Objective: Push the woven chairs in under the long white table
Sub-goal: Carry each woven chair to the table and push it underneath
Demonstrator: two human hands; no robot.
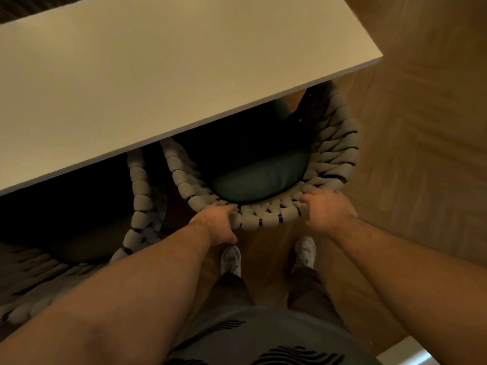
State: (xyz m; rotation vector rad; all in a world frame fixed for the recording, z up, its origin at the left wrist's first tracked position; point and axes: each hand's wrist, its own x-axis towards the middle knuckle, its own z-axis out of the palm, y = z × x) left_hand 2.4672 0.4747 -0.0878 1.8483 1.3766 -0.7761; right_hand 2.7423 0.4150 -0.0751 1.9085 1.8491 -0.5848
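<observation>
The long white table (163, 75) fills the upper left, its near edge running diagonally. A woven chair (340, 143) with thick pale rope weave and a dark green cushion (258, 180) stands partly under that edge. My left hand (218, 225) grips the top of the chair's backrest at its left end. My right hand (326, 209) grips the same rim at its right end. A second woven chair (139, 196) stands to the left, its front hidden under the table.
My two white shoes (232, 259) stand on the wooden floor (421, 154) just behind the chair. Open floor stretches to the right of the table's corner. A pale object (411, 351) shows at the bottom right edge.
</observation>
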